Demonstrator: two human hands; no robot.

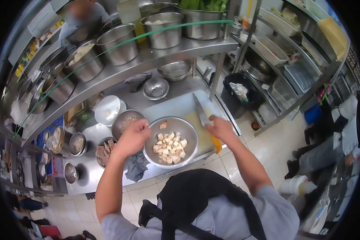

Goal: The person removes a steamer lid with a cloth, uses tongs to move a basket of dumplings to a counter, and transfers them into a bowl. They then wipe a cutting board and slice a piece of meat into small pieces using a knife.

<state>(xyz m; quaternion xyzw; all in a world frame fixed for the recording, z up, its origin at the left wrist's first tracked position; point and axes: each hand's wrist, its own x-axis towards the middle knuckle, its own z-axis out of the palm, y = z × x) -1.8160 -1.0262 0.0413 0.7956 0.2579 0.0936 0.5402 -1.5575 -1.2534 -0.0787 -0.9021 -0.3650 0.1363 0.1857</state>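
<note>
A metal bowl (191,134) with pale diced cubes (170,149) and a small brownish piece (163,125) stands at the front of the steel counter. My left hand (137,135) is closed at the bowl's left rim; what it grips, if anything, is hidden. To the right, my right hand (219,128) is closed around a large knife (201,110) where the blade meets the yellow handle. The blade points away from me over a pale cutting board (168,105). Left of the bowl are a smaller bowl of chopped bits (126,121) and a dark cloth (137,166).
Steel pots (117,45) line the raised shelf (156,57) above the counter. White plates (107,110) and a bowl of sliced pieces (105,152) stand at the left. A black bin (242,89) and racks (286,76) are at the right. Another person (84,18) is behind the shelf.
</note>
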